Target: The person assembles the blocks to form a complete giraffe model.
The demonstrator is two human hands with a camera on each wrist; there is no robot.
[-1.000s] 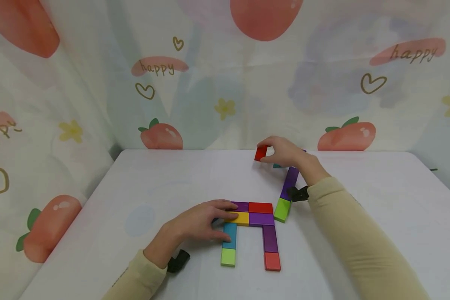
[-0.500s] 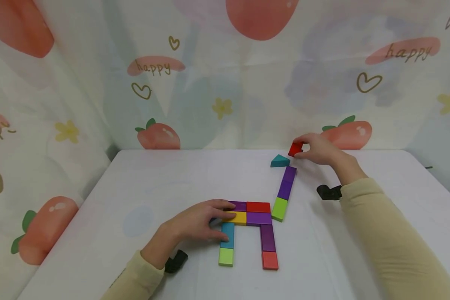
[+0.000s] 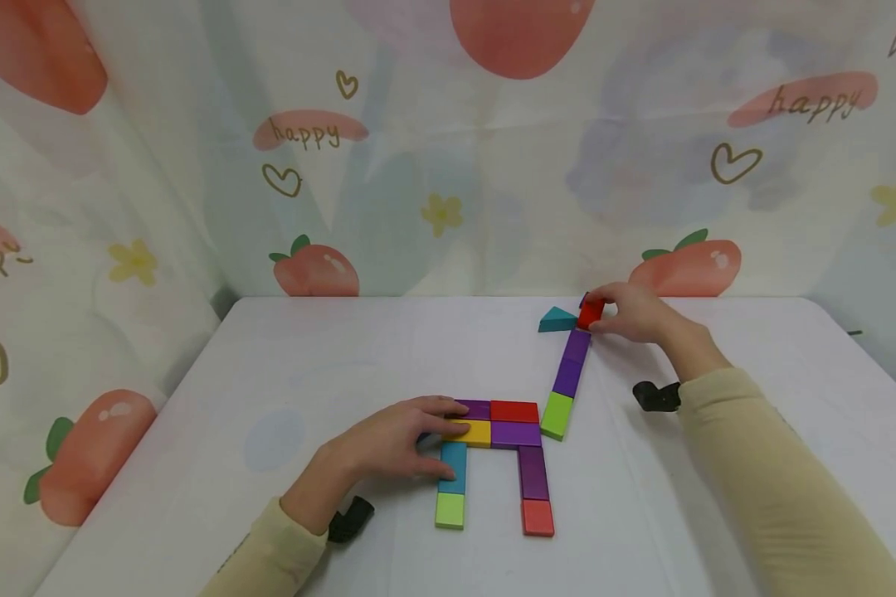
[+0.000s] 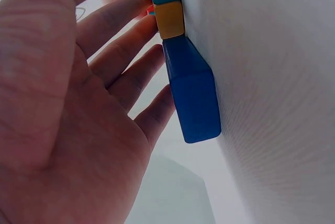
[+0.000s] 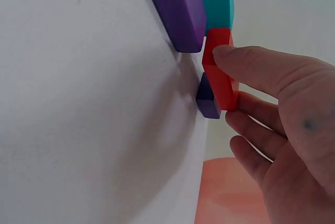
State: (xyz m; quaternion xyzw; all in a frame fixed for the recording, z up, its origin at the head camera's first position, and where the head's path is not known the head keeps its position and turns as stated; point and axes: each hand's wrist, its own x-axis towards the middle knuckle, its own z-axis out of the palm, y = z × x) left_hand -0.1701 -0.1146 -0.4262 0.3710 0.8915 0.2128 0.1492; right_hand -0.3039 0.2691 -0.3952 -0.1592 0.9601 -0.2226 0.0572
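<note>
My right hand (image 3: pixel 635 313) pinches a red block (image 3: pixel 589 315) between thumb and fingers near the table's far edge. A teal triangular block (image 3: pixel 557 320) lies just left of it, and a column of purple blocks (image 3: pixel 577 348) ends just in front of it. The right wrist view shows a small purple block (image 5: pixel 208 101) behind the red one. Whether the red block touches the table I cannot tell. My left hand (image 3: pixel 388 439) rests with extended fingers on the flat block figure, around a yellow block (image 3: pixel 479 433) and a blue block (image 4: pixel 196 98); the thumb is at a teal block (image 3: pixel 454 464).
A lime block (image 3: pixel 557 416) ends the slanted column beside the figure. The figure's legs end in a light green block (image 3: pixel 450 511) and a coral block (image 3: pixel 538 518). A printed cloth (image 3: pixel 388 166) hangs behind the white table (image 3: pixel 328 348).
My right hand carried the red block right, past the teal triangle, then lowered it toward the top of the purple column. The left hand stays on the figure.
</note>
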